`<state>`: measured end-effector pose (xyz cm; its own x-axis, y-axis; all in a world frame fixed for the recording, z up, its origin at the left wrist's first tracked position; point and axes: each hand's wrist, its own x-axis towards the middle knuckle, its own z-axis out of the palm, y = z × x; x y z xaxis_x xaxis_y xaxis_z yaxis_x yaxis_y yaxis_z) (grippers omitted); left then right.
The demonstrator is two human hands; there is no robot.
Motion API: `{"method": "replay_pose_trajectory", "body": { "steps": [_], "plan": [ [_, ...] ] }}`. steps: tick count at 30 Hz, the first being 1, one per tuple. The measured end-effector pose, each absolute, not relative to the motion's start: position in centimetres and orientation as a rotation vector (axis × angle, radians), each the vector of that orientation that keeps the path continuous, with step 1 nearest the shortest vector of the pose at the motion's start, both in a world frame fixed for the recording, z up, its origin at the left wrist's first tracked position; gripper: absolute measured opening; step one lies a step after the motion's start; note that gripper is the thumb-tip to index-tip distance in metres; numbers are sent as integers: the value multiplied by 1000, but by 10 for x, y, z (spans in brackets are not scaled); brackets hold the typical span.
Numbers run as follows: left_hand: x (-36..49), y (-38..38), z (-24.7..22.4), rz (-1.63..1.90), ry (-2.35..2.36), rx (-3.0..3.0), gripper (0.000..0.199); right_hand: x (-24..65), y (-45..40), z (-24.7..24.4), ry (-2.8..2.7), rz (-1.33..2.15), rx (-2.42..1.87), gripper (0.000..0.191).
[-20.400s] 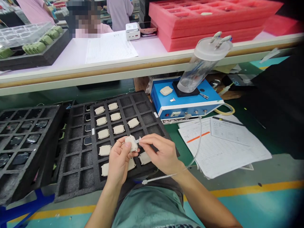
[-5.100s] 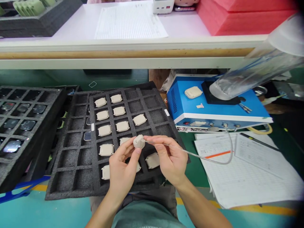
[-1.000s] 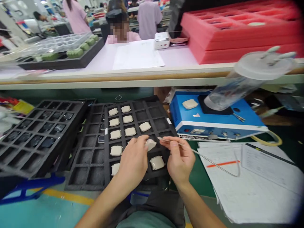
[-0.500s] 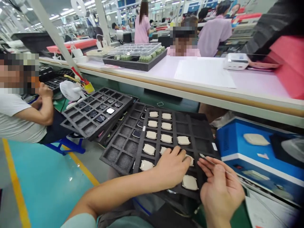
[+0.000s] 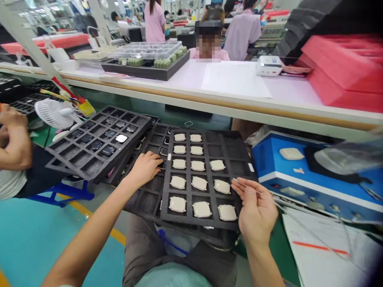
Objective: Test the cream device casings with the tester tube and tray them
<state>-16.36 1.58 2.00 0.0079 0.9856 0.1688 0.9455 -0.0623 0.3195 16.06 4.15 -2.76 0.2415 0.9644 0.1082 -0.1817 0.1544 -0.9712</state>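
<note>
A black foam tray [image 5: 185,217] with several cream square pieces [image 5: 202,209] in its compartments lies in front of me. My left hand [image 5: 147,169] reaches over the darker tray partly beneath it, fingers bent together at a dark square piece [image 5: 163,152]; what they grip is hidden. At the right edge of the cream-piece tray, my right hand [image 5: 254,203] pinches a thin pen-like tool [image 5: 243,183] with a cord or tube trailing right. The tool's tip is beside a cream piece in the right-hand filled column.
Another black tray [image 5: 89,163] with dark pieces stands left, near a white fan [image 5: 54,113]. A blue box [image 5: 275,159] bearing a cream piece is at right, above papers [image 5: 323,243]. A white shelf [image 5: 185,95] crosses ahead. A person's arms [image 5: 14,139] show far left.
My left hand has moved left from the cream pieces to the tray beneath, uncovering the pieces it hid. My right hand still holds the tool. The camera view has turned right.
</note>
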Motion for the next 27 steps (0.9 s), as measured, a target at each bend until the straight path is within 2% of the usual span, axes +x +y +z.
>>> {"method": "replay_pose_trajectory", "body": {
  "steps": [5, 8, 11, 12, 16, 18, 23, 27],
  "plan": [
    [-170, 20, 21, 570, 1943, 2152, 18, 162, 44, -29, -948, 960, -1047, 27],
    [-172, 9, 35, 710, 2090, 2098, 26, 164, 45, -28, -943, 914, -1043, 25],
    [-131, -4, 45, 968, 2243, 1941, 34, 164, 43, -26, -1016, 872, -1038, 22],
    [-106, -5, 44, 1169, 2228, 1771, 32, 164, 43, -25, -1054, 851, -1034, 21],
    [3, 5, 27, 1316, 1626, 1322, 30, 166, 40, -24, -1193, 772, -941, 17],
    [34, 13, 19, 1334, 1474, 1198, 30, 167, 40, -22, -1238, 781, -881, 17],
    [43, 20, 8, 1342, 1419, 1089, 32, 168, 44, -17, -1241, 828, -865, 16],
    [40, 20, 9, 1411, 1420, 897, 47, 170, 45, -18, -1211, 851, -847, 14]
  ]
}}
